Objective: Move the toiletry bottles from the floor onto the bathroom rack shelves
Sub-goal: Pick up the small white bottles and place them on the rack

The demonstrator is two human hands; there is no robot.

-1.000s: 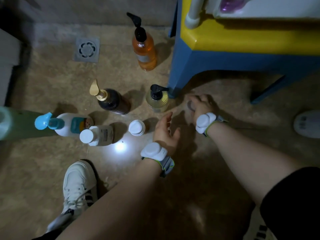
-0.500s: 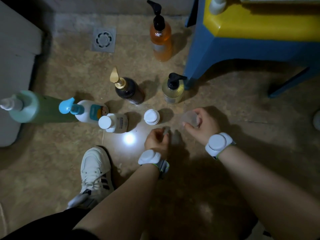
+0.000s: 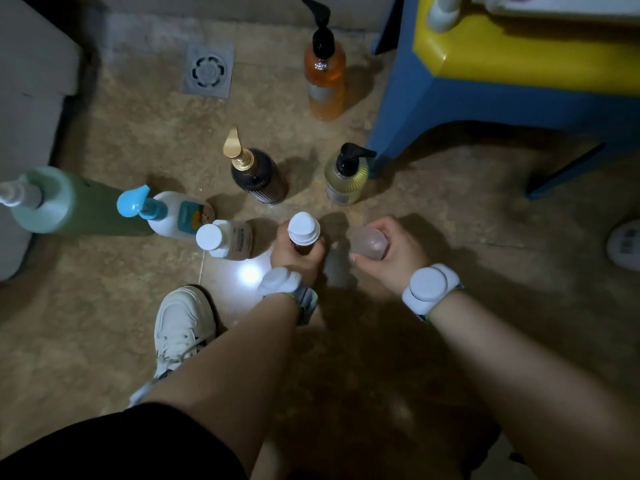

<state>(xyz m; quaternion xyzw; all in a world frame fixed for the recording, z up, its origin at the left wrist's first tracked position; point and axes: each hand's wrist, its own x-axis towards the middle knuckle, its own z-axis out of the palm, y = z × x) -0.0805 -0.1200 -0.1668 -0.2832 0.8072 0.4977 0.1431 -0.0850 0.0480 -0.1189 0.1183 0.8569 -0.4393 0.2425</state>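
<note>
Brown bottle [image 3: 304,247] now gripped, white cap [image 3: 303,224], upright

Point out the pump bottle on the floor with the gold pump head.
The dark brown bottle in the middle. The orange bottle and yellow bottle have black pumps; the white bottle has a blue one.

Note the square metal floor drain [image 3: 207,71] set in the brown tiled floor [image 3: 104,341] near the far wall. A white sneaker [image 3: 183,327] stands on the floor, just beside a bright light spot [image 3: 249,273]. A white fixture [image 3: 31,98] occupies the left edge. A white round object [image 3: 627,242] is cut off at the right edge.
</note>
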